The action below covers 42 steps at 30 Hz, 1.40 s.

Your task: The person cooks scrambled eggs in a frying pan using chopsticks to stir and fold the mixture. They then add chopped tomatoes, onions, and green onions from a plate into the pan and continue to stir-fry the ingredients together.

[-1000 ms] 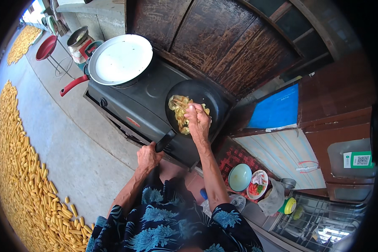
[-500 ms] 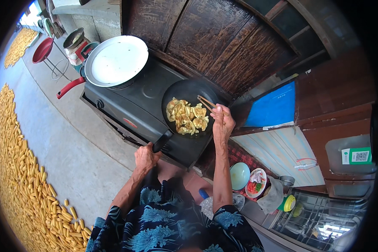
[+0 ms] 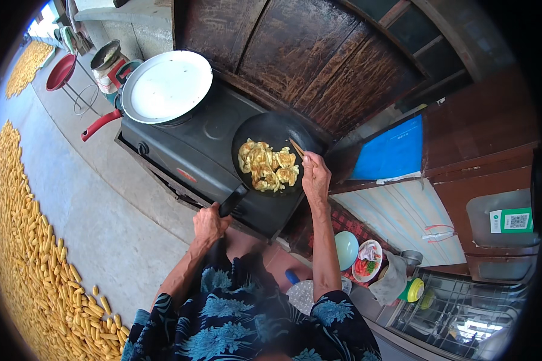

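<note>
A black frying pan (image 3: pixel 260 125) sits on the right side of the dark stove, with browned yellow pieces of scrambled egg (image 3: pixel 265 165) in it. My left hand (image 3: pixel 211 223) is closed round the pan's black handle (image 3: pixel 232 201). Above the pan's right side, my right hand (image 3: pixel 316 176) grips wooden chopsticks (image 3: pixel 296 146). Their tips point up and left over the bare part of the pan, apart from the egg.
The gas stove (image 3: pixel 190 147) also carries a white pan (image 3: pixel 168 87) with a red handle at the left. At lower right stand a pale green bowl (image 3: pixel 345 250) and a bowl of cut vegetables (image 3: pixel 366 266). Corn cobs (image 3: pixel 48 265) cover the floor at left.
The chopsticks have shifted slightly right and now lie closer together. My right hand has moved a little down and toward me. My left hand and the pan stay put.
</note>
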Available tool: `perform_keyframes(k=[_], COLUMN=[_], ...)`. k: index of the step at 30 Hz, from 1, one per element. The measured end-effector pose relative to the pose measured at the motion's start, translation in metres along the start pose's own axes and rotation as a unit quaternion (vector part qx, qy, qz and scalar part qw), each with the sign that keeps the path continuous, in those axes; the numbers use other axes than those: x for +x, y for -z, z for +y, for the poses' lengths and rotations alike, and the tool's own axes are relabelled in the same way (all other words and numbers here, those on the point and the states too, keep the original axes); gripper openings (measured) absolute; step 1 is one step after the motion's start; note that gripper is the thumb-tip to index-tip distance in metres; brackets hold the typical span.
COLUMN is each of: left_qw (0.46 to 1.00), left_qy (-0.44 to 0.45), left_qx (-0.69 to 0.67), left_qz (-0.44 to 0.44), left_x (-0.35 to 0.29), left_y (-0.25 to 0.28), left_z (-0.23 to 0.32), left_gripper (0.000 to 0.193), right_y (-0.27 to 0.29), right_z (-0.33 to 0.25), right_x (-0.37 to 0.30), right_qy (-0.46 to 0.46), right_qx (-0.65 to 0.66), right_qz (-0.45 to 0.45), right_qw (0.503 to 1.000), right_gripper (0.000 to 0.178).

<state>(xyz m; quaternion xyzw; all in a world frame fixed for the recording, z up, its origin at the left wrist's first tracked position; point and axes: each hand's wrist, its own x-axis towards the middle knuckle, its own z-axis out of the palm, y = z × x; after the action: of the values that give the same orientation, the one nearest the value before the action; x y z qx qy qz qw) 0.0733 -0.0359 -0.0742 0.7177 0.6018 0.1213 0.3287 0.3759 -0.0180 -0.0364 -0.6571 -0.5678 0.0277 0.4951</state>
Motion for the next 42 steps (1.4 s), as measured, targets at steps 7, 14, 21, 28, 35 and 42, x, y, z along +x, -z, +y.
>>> perform_keyframes(k=[7, 14, 21, 28, 35, 42], left_qw=[1.000, 1.000, 1.000, 1.000, 1.000, 1.000], left_qy=[0.003, 0.000, 0.007, 0.010, 0.014, 0.001], left_qx=[0.010, 0.002, 0.003, 0.004, -0.006, -0.005], left_qz=[0.004, 0.007, 0.007, -0.008, -0.007, -0.023], left_x=[0.001, 0.000, 0.001, 0.002, 0.002, 0.005], left_y=[0.000, 0.001, -0.002, 0.001, 0.002, 0.005], left_z=[-0.003, -0.002, -0.003, -0.003, 0.001, -0.002], left_gripper=[0.034, 0.031, 0.031, 0.034, 0.031, 0.027], right_y=[0.014, 0.013, 0.036, 0.041, 0.073, 0.047], right_z=[-0.021, -0.038, -0.044, -0.027, -0.062, -0.055], right_x=[0.004, -0.010, -0.014, -0.005, -0.036, -0.013], right_qy=[-0.117, -0.006, -0.088, -0.014, -0.088, -0.053], right_qx=[0.123, 0.058, 0.119, -0.005, 0.034, 0.040], right_qz=[-0.050, -0.166, -0.126, -0.143, -0.166, -0.042], right_qw=[0.984, 0.984, 0.981, 0.990, 0.982, 0.997], right_gripper=[0.031, 0.013, 0.020, 0.014, 0.015, 0.016])
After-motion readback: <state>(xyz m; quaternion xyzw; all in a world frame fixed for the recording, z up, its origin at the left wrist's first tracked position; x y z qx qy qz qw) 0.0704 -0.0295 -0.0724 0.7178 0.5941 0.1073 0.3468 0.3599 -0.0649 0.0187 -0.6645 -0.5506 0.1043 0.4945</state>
